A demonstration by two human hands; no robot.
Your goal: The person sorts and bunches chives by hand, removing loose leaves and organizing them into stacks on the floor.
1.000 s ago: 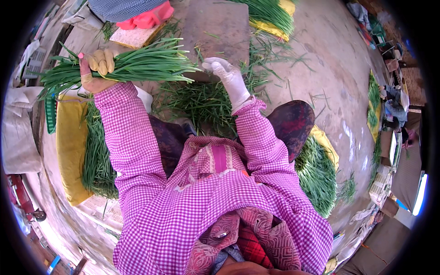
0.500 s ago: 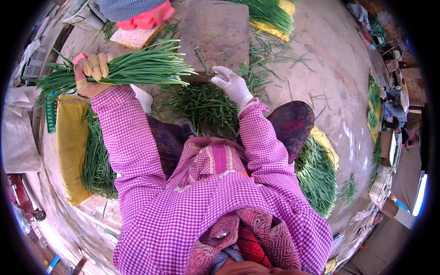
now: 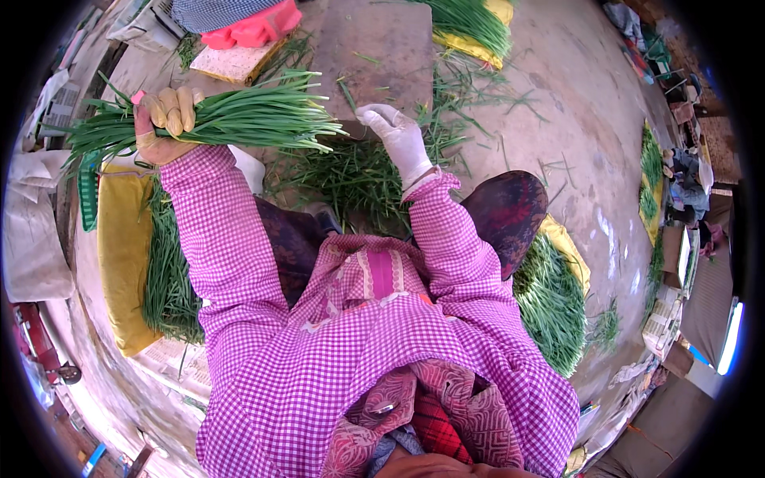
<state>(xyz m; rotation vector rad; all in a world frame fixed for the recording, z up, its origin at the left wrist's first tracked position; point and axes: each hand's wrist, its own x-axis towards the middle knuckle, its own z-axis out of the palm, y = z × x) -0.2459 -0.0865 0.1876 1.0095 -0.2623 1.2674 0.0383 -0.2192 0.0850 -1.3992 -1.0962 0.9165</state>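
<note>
My left hand [image 3: 169, 126], in a tan glove with bare-looking fingertips, is wrapped round a thick bunch of garlic chives [image 3: 263, 113]. The bunch lies level at the upper left, its pale cut ends pointing right and its leafy tips left. Something small and pink shows by the left thumb. Just right of the pale ends is my right hand [image 3: 396, 142] in a white glove. Its fingers are bent and drawn together at the tips; whatever they may hold is hidden. Beneath both hands, loose green trimmings [image 3: 351, 179] are heaped on the floor between my legs.
Ahead stands a flat brown board [image 3: 374, 60] with a few stray leaves. Chives on yellow sacking [image 3: 476, 28] lie at the far right, and more piles flank me at left [image 3: 171, 271] and right [image 3: 550, 303]. A pink cushioned seat [image 3: 251, 25] is at the upper left.
My right hand has shifted slightly left and up, and its fingers have closed together. The left hand, still round the chives, has moved slightly right.
</note>
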